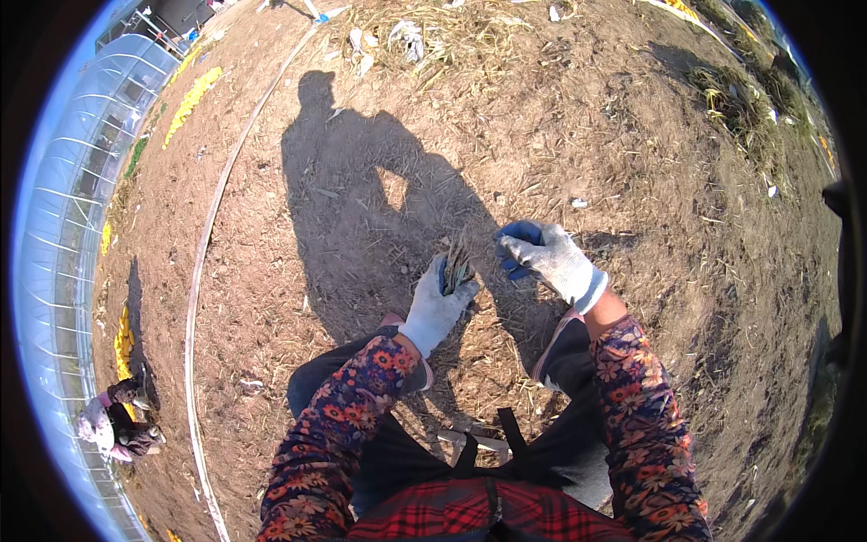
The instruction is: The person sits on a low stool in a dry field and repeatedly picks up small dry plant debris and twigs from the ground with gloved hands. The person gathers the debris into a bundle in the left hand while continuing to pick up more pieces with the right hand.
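Note:
My left hand (437,306), in a white work glove with a blue palm, grips a small bundle of dry plant stalks (458,263). The stalks poke up past the thumb and fingers. To its right, my right hand (542,256) wears the same kind of glove and is raised over the soil. Its fingers curl inward, and whether anything thin is between them cannot be made out. Bare brown soil (433,400) strewn with straw bits lies under both hands, partly in my shadow. Between my legs, part of a low light-coloured frame (484,444) shows.
A long pale hose or strip (195,298) curves along the left. Beyond it are rows of yellow corn cobs (189,108), a crouching person (112,427) and a plastic-film greenhouse (61,223). Dry husks (447,44) lie ahead; a plant heap (752,115) stands far right.

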Demonstrator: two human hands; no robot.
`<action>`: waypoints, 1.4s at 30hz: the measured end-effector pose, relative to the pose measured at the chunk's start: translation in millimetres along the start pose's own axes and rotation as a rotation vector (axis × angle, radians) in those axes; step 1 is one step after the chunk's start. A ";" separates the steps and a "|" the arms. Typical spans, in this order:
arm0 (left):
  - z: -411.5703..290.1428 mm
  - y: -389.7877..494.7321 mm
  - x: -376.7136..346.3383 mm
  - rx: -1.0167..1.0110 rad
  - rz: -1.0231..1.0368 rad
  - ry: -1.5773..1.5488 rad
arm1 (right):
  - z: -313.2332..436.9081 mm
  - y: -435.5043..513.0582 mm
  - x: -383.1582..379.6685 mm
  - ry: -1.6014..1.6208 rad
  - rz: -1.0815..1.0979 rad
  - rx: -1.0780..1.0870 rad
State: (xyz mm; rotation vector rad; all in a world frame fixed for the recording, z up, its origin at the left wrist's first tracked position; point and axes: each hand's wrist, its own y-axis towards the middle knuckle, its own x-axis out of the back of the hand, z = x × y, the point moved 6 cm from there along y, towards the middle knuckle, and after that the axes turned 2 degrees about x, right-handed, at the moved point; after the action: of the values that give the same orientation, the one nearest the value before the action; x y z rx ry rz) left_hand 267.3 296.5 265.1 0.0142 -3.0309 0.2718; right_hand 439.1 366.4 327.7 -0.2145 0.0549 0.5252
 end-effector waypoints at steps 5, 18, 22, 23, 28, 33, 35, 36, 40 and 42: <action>150.0 -101.6 -37.2 0.880 0.048 -0.429 | 3.4 -7.2 34.9 -0.026 -0.209 0.086; -91.9 132.3 45.5 -0.033 0.085 -0.915 | 15.7 -11.0 43.8 -0.187 -0.231 0.142; -260.4 151.4 105.8 -0.173 -0.042 -0.901 | 15.1 -7.9 45.3 -0.169 -0.231 0.168; -272.9 138.4 106.2 -0.216 -0.148 -0.871 | 13.7 -7.0 46.5 -0.193 -0.243 0.148; -197.0 38.4 36.8 -0.329 -0.023 0.109 | 10.1 -5.1 51.8 -0.086 -0.299 0.183; -95.0 -17.0 10.0 -0.210 0.272 1.548 | 6.7 -3.4 53.6 -0.087 -0.272 0.289; -71.5 -5.0 22.2 0.057 0.285 1.496 | 3.0 -3.0 52.6 -0.134 -0.206 0.236; -67.5 -2.3 26.9 0.062 0.273 1.540 | 1.7 -1.2 52.8 -0.141 -0.224 0.210; -68.2 11.3 41.6 -0.011 0.162 1.643 | 3.6 3.2 44.5 0.155 -0.123 0.228; -70.5 13.4 42.0 -0.054 0.127 1.654 | 4.1 3.8 44.1 0.172 -0.137 0.255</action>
State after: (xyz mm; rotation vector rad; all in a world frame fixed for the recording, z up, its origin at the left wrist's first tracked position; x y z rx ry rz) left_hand 232.1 322.1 335.9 -0.2611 -1.3884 0.0923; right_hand 475.3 392.2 326.2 -0.0133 0.2709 0.3580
